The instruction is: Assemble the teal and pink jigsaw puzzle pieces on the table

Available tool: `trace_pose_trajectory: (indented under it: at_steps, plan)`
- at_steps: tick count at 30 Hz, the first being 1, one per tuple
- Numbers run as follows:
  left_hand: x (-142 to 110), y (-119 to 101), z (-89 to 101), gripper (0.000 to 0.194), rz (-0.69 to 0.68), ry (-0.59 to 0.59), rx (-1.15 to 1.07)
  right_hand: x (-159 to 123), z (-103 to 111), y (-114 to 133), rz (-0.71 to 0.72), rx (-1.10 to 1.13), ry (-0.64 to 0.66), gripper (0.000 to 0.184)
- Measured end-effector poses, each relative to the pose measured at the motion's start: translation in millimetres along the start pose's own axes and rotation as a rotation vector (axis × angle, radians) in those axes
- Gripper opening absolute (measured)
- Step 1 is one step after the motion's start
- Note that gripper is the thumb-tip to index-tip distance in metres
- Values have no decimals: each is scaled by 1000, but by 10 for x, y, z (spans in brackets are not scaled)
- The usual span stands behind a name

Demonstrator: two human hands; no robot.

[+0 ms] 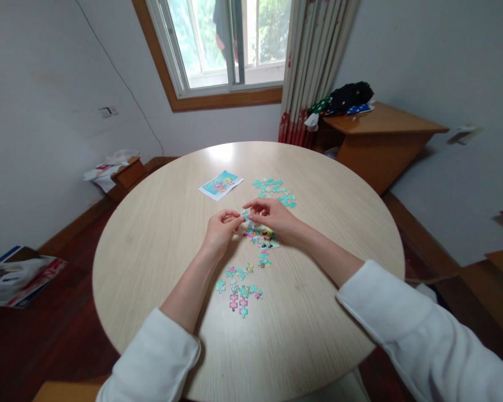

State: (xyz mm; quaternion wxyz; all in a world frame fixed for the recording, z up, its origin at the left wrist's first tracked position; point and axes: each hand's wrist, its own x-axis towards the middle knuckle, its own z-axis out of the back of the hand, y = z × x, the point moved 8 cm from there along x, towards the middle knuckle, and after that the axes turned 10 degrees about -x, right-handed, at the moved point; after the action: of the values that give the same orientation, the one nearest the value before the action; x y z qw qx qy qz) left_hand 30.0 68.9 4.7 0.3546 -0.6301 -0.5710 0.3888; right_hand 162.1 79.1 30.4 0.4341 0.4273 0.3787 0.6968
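My left hand [223,230] is closed, its thumb and fingertips pinched at the edge of a small teal jigsaw piece [246,214]. From the other side my right hand [274,215] curls over the same spot, thumb and forefinger closed about that piece. Under and between the hands lies a joined patch of jigsaw pieces [266,233] with a yellow cartoon figure, partly covered by my right hand. Just below it sits a small joined cluster [264,259]. Nearer to me are loose pink and teal pieces [243,301].
All this lies on a round pale wooden table [151,251]. A printed reference picture [221,185] rests beyond my left hand. More teal pieces [272,188] are spread beyond my right hand. A wooden desk [385,120] with cloth stands at the back right, beside a curtain [314,61].
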Motion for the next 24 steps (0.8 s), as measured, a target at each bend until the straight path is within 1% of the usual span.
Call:
trace_pose_trajectory:
  at_steps: [4,10,13,18,24]
  plan:
    - [-7,19,-7,31,22,9,-33,-16,-14,17,-7,9,4,23]
    - [2,72,-21,30,54,15,-101,28,-39,-48,-34,142,-11,23]
    - [12,101,-13,29,87,3,-144,34,-38,-45,-37,151,-29,24]
    - [43,123,38,22,135,-69,-283,21,-10,15,-41,88,-87,23]
    - [33,110,118,14,170,-226,-531,-24,-123,115,-19,58,-54,19]
